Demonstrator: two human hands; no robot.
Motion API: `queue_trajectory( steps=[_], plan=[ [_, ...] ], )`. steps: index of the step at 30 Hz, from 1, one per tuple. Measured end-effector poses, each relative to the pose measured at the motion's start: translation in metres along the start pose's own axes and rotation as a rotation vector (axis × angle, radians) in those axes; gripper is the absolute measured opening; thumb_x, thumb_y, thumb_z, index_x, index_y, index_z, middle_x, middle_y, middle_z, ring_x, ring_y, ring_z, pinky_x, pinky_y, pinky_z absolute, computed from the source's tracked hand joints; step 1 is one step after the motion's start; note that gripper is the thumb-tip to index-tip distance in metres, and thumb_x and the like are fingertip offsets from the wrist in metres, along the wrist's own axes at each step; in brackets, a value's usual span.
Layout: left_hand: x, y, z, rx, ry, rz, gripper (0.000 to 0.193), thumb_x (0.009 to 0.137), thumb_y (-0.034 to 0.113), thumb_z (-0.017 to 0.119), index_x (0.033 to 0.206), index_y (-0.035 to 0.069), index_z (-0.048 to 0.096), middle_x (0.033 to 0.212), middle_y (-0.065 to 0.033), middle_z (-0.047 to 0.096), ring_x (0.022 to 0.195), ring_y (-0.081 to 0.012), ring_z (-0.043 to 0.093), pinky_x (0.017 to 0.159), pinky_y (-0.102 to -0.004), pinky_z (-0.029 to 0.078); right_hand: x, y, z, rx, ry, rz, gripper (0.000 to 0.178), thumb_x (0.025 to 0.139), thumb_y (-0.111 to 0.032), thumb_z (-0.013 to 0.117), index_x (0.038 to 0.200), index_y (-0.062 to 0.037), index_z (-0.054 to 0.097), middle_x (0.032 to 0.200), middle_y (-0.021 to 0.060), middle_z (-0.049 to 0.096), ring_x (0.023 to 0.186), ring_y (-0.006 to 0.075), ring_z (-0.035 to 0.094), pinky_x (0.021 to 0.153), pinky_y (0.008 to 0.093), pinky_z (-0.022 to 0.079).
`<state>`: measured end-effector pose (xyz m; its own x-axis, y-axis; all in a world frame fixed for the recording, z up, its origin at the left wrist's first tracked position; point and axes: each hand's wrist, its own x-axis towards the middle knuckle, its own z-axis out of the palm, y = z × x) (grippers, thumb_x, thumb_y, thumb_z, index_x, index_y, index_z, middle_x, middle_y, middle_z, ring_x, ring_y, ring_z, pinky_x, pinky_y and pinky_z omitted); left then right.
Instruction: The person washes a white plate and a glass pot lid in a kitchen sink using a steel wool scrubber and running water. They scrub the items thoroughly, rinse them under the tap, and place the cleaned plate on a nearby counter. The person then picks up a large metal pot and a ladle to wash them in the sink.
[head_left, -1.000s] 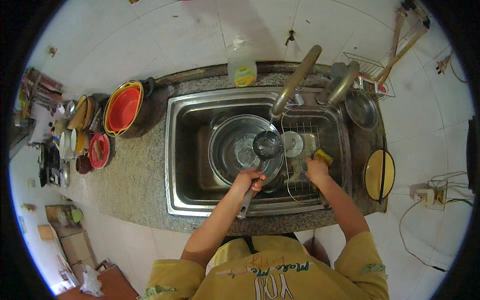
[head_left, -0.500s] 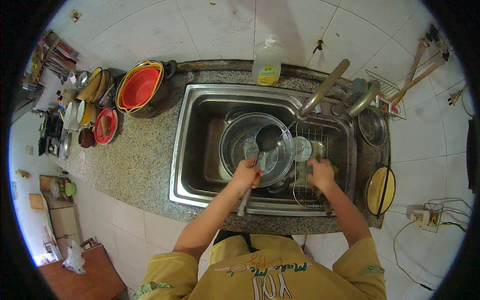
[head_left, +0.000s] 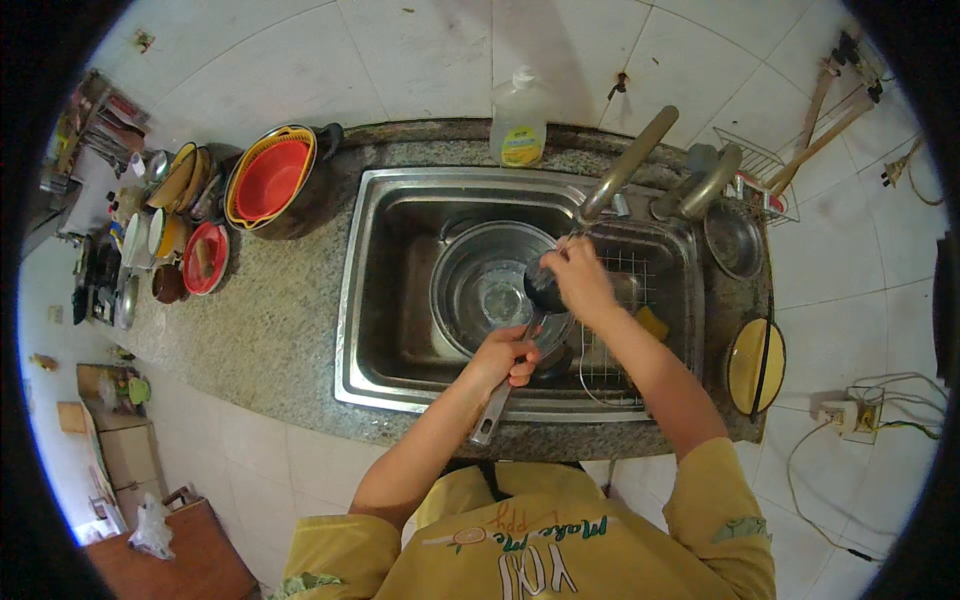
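My left hand (head_left: 507,360) is closed round the handle of a ladle (head_left: 489,414). The ladle lies slantwise, its dark bowl over the right side of a metal pot (head_left: 440,315) in the sink (head_left: 350,340); water shows inside the pot. Bent fingers of my right hand (head_left: 580,280) press at the ladle's bowl, under the faucet (head_left: 632,160). Whatever those fingers may hold is hidden against the bowl. A wire rack (head_left: 625,375) is in the sink's right part, partly covered by my right forearm, with a yellow sponge (head_left: 652,322) beside it.
A soap bottle (head_left: 520,118) stands behind the sink. Nested bowls and a red colander (head_left: 272,180) are on the left counter, with a red plate (head_left: 207,258) nearby. Right of the sink are a metal bowl (head_left: 733,240) and a yellow dish (head_left: 757,365) with a dark stick across it.
My right hand has moved up and left from the wire rack to the ladle's bowl. The ladle has shifted slightly right and down, with my left hand still round its handle.
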<state>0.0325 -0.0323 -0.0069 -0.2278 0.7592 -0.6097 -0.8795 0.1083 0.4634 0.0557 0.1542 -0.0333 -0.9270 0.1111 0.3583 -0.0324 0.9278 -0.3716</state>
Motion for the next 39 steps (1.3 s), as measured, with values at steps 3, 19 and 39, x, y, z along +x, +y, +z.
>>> queue_trajectory(
  steps=[3,19,39],
  plan=[
    [-0.002,0.002,-0.009,-0.013,-0.012,0.048,0.017,0.081,0.0,0.038,0.096,0.005,0.042,0.061,-0.0037,0.045,0.039,-0.0091,0.032,0.035,-0.0239,0.024,0.004,-0.002,-0.011,-0.163,0.007,0.053,0.026,0.061,-0.004,0.064,0.085,-0.011,0.058,0.089,0.0087,0.048,0.088,0.0279,0.045,0.076,0.0362,0.039],
    [-0.006,-0.005,-0.005,0.347,0.101,0.008,0.025,0.081,0.003,0.041,0.106,0.003,0.042,0.06,-0.0025,0.042,0.038,-0.0091,0.033,0.033,-0.0245,0.026,0.015,-0.023,0.006,-0.021,-0.367,-0.421,0.019,0.065,-0.009,0.06,0.084,-0.0093,0.06,0.091,0.0093,0.048,0.092,0.028,0.046,0.073,0.035,0.045],
    [-0.003,-0.002,-0.017,0.887,0.191,0.35,0.031,0.084,0.007,0.04,0.113,-0.004,0.04,0.064,-0.0079,0.05,0.038,-0.0161,0.043,0.034,-0.0286,0.034,0.039,0.015,-0.005,-0.034,-0.429,-0.383,0.016,0.072,-0.02,0.056,0.082,-0.007,0.054,0.084,0.0076,0.051,0.086,0.026,0.05,0.07,0.036,0.043]
  ],
)
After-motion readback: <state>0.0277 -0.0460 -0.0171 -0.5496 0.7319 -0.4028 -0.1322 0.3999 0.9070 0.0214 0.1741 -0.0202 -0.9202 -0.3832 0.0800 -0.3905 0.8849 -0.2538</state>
